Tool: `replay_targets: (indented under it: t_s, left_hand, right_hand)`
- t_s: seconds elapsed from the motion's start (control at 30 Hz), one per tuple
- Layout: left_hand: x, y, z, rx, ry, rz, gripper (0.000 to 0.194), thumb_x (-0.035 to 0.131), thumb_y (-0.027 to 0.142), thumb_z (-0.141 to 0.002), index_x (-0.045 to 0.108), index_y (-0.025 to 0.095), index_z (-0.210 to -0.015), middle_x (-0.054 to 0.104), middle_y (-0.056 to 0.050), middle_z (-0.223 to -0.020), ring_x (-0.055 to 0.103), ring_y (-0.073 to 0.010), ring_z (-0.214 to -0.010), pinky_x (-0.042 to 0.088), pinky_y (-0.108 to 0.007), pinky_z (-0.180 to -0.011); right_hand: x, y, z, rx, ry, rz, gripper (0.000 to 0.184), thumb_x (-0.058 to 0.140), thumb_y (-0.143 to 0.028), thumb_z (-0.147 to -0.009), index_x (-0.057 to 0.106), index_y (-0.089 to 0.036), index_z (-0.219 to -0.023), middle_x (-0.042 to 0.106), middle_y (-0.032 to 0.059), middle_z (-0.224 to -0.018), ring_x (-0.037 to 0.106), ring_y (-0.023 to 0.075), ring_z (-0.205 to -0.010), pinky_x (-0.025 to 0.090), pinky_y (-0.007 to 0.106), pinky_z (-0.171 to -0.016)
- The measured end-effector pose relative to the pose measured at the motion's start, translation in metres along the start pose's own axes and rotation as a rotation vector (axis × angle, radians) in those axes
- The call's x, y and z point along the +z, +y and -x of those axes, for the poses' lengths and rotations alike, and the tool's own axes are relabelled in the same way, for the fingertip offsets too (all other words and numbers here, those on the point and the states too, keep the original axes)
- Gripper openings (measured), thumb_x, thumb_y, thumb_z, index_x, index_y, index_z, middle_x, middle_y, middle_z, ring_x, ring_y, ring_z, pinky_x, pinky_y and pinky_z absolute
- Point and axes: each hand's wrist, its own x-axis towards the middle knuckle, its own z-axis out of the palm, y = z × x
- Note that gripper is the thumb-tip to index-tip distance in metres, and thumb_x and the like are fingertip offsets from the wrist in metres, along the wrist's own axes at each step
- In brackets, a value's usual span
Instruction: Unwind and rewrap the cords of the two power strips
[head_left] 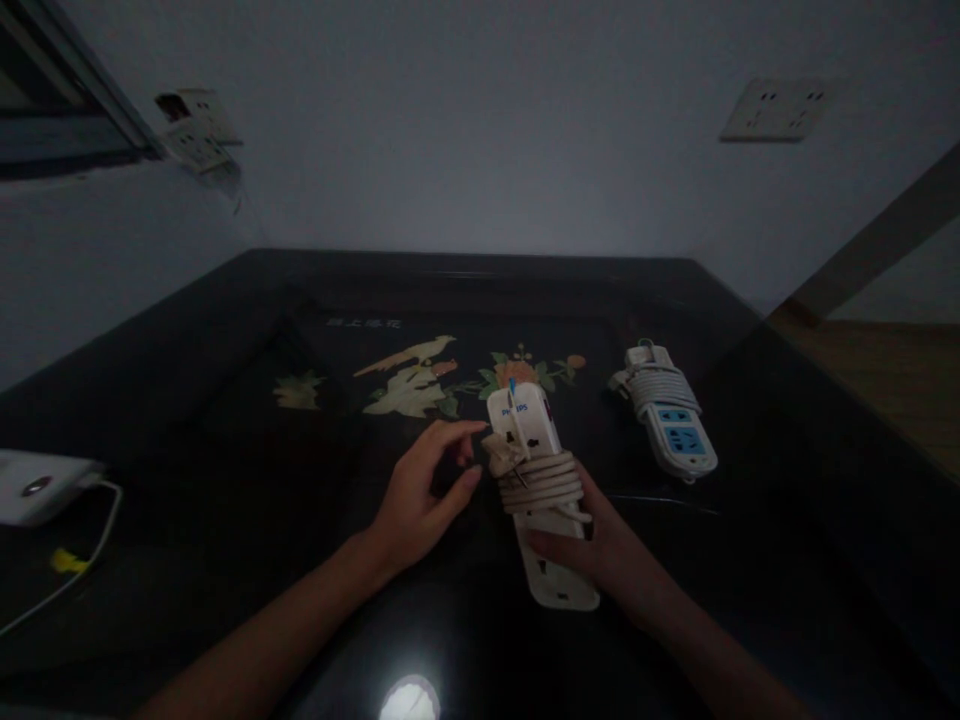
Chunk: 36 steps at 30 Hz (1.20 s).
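A white power strip (559, 585) with its cord wound round the middle is tilted up in front of me. My right hand (581, 540) grips it from the right side, thumb across the lower face. The plug (504, 455) hangs at the strip's left edge, beside the coiled cord (544, 482). Just left of the plug is my left hand (427, 485), its index finger and thumb apart with nothing between them. To the right lies a second power strip (684, 440) with blue socket panels, its own cord wrapped round its upper half.
The dark glossy table (465, 640) bears a bird-and-flower picture (405, 390). At the left edge sits a white device (45, 487) with a cable and a yellow tag (69, 561). Wall sockets (778, 110) are on the back wall, others (196, 145) in the left corner.
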Motion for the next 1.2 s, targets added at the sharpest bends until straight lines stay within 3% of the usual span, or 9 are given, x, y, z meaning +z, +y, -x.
replay_targets:
  t_s: [0.17, 0.3, 0.47, 0.73, 1.2]
  left_hand:
    - [0.000, -0.002, 0.004, 0.030, -0.125, -0.112, 0.030, 0.057, 0.031, -0.085, 0.054, 0.019, -0.113, 0.054, 0.002, -0.071, 0.052, -0.0123, -0.062, 0.043, -0.024, -0.061]
    - [-0.001, -0.003, 0.003, -0.009, -0.154, -0.149, 0.028, 0.060, 0.034, -0.084, 0.056, 0.019, -0.108, 0.049, 0.006, -0.059, 0.052, -0.0105, -0.054, 0.041, -0.021, -0.056]
    - [-0.002, -0.007, 0.001, -0.045, -0.161, -0.190, 0.021, 0.057, 0.031, -0.085, 0.057, 0.019, -0.102, 0.058, 0.004, -0.061, 0.055, -0.0112, -0.056, 0.043, -0.021, -0.057]
    - [-0.002, -0.007, 0.000, -0.063, -0.090, -0.179, 0.017, 0.058, 0.029, -0.083, 0.059, 0.018, -0.096, 0.060, 0.005, -0.060, 0.057, -0.0091, -0.052, 0.043, -0.017, -0.053]
    - [0.003, -0.002, -0.001, -0.217, -0.024, -0.069, 0.016, 0.059, 0.029, -0.082, 0.060, 0.018, -0.094, 0.054, 0.007, -0.056, 0.051, -0.0073, -0.047, 0.038, -0.014, -0.046]
  right_hand:
    - [0.000, 0.005, -0.002, -0.106, -0.042, 0.105, 0.077, 0.070, -0.024, -0.069, 0.034, -0.024, -0.137, 0.054, 0.0078, -0.133, 0.053, 0.0232, -0.120, 0.041, 0.041, -0.102]
    - [-0.001, 0.009, -0.004, -0.112, -0.032, 0.123, 0.079, 0.069, -0.026, -0.070, 0.032, -0.022, -0.140, 0.049, 0.0094, -0.139, 0.049, 0.0234, -0.124, 0.037, 0.041, -0.105]
    - [-0.002, 0.008, -0.004, -0.090, -0.029, 0.102, 0.077, 0.066, -0.028, -0.074, 0.030, -0.022, -0.141, 0.045, 0.0093, -0.142, 0.046, 0.0223, -0.127, 0.034, 0.040, -0.108]
    - [0.000, 0.004, -0.002, -0.066, -0.004, 0.080, 0.073, 0.067, -0.031, -0.073, 0.038, -0.026, -0.140, 0.050, 0.0081, -0.138, 0.050, 0.0263, -0.123, 0.036, 0.047, -0.104]
    - [0.000, -0.001, 0.002, 0.013, 0.039, 0.045, 0.072, 0.066, -0.030, -0.072, 0.040, -0.027, -0.139, 0.054, 0.0071, -0.133, 0.056, 0.0259, -0.115, 0.046, 0.045, -0.095]
